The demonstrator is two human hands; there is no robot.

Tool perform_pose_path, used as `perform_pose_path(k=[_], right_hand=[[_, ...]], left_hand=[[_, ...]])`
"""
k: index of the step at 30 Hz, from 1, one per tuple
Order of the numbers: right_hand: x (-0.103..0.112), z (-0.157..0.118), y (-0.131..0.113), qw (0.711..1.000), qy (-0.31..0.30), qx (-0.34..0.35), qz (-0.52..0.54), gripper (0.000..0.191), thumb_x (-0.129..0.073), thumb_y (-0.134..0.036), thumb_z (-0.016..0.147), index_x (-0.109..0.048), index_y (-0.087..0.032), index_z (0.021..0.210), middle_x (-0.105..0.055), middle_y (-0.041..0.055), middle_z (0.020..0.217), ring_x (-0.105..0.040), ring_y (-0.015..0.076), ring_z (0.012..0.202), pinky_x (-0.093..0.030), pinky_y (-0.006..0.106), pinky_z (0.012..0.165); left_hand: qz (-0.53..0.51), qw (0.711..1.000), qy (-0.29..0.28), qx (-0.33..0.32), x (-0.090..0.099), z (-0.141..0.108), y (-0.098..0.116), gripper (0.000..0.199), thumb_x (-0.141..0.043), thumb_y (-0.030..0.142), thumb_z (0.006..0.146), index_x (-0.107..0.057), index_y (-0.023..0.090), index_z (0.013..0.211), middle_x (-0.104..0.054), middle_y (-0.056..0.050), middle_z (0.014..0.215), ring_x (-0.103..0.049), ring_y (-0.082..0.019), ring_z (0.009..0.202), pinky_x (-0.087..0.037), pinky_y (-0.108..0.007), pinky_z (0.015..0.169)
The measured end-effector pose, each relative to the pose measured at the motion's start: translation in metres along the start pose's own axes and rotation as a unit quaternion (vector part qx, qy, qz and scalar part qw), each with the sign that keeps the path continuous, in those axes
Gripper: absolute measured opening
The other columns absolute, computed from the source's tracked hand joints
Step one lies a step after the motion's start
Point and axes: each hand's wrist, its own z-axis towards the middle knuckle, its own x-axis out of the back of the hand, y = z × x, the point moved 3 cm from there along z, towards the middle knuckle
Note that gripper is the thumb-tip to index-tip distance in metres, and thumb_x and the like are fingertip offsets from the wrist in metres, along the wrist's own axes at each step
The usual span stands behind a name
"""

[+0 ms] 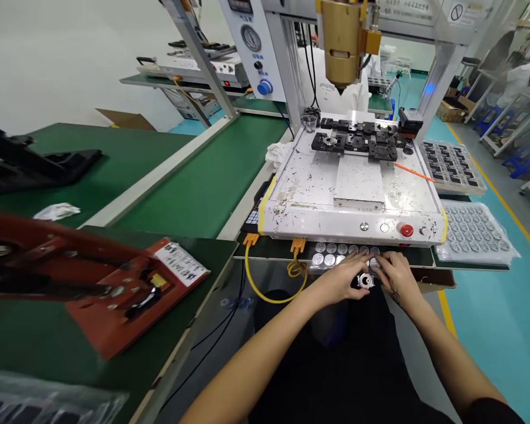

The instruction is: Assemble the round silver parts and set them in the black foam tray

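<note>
My left hand (347,278) is at the front edge of the bench, its thumb and fingers closed around a small round silver watch case (365,281) with a dark cutout in its middle. Close on its right, my right hand (396,272) has its fingertips bent down together at a disc in the clear tray (324,267); what they pinch, if anything, is too small to make out. Rows of round silver discs (318,259) lie in this tray, partly hidden under my hands.
A white press machine (309,215) with a red button (406,230) and black fixtures (355,141) stands ahead. Its brass head (341,44) hangs above. Disc trays (472,232) lie right, a red hand press (128,306) left. A yellow cable (265,299) hangs below the bench.
</note>
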Motion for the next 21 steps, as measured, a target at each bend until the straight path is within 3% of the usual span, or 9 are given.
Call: perform_pose_path(k=[5,9,14,16,18,21], right_hand=[[-0.009,0.001,0.01,1.0,0.001,0.021,0.024,0.028,-0.057,-0.029,0.109,-0.076,-0.022,0.13,-0.075,0.0138,0.112,-0.067,0.0304,0.106,-0.054,0.046,0.095],[-0.017,-0.013,0.014,0.997,0.028,0.037,0.055,0.025,-0.055,-0.021,0.108,-0.08,-0.025,0.113,-0.078,0.0113,0.102,-0.071,0.0276,0.1,-0.056,0.045,0.091],[0.001,-0.039,0.006,0.995,0.065,0.026,0.078,0.019,-0.059,-0.021,0.106,-0.077,-0.026,0.104,-0.078,0.0102,0.098,-0.074,0.0264,0.094,-0.06,0.045,0.087],[0.017,-0.043,0.006,0.991,0.085,-0.026,0.101,0.014,-0.06,-0.025,0.106,-0.074,-0.025,0.103,-0.078,0.0116,0.106,-0.074,0.0279,0.101,-0.06,0.047,0.092],[0.03,-0.044,0.01,0.976,0.096,-0.125,0.152,0.012,-0.064,-0.033,0.105,-0.072,-0.025,0.101,-0.078,0.0113,0.109,-0.075,0.028,0.104,-0.061,0.045,0.092],[0.041,-0.04,0.014,0.931,0.091,-0.265,0.232,0.023,-0.068,-0.046,0.102,-0.071,-0.024,0.105,-0.077,0.0071,0.096,-0.074,0.0245,0.088,-0.061,0.039,0.081]], left_hand=[[-0.017,1.0,-0.001,0.015,0.004,0.004,0.003,0.039,-0.087,0.017,0.079,-0.069,0.023,0.112,-0.057,-0.017,0.162,-0.042,-0.034,0.16,-0.03,-0.058,0.135],[-0.029,0.999,-0.012,0.022,0.007,0.005,0.002,0.038,-0.089,0.016,0.076,-0.07,0.024,0.107,-0.058,-0.016,0.162,-0.044,-0.035,0.159,-0.031,-0.056,0.135],[-0.029,0.999,-0.014,0.038,0.007,0.007,-0.002,0.036,-0.088,0.019,0.078,-0.068,0.025,0.108,-0.058,-0.013,0.162,-0.044,-0.033,0.159,-0.032,-0.053,0.134],[-0.018,0.999,0.013,0.046,0.006,0.011,-0.004,0.037,-0.086,0.019,0.079,-0.066,0.025,0.109,-0.058,-0.013,0.161,-0.049,-0.033,0.156,-0.039,-0.051,0.13],[0.004,0.997,0.045,0.058,0.004,0.018,-0.006,0.036,-0.085,0.019,0.081,-0.065,0.024,0.11,-0.061,-0.014,0.157,-0.058,-0.034,0.148,-0.048,-0.048,0.122],[0.031,0.994,0.073,0.072,0.004,0.024,-0.004,0.035,-0.082,0.019,0.083,-0.063,0.023,0.111,-0.068,-0.014,0.145,-0.067,-0.035,0.134,-0.056,-0.046,0.111]])
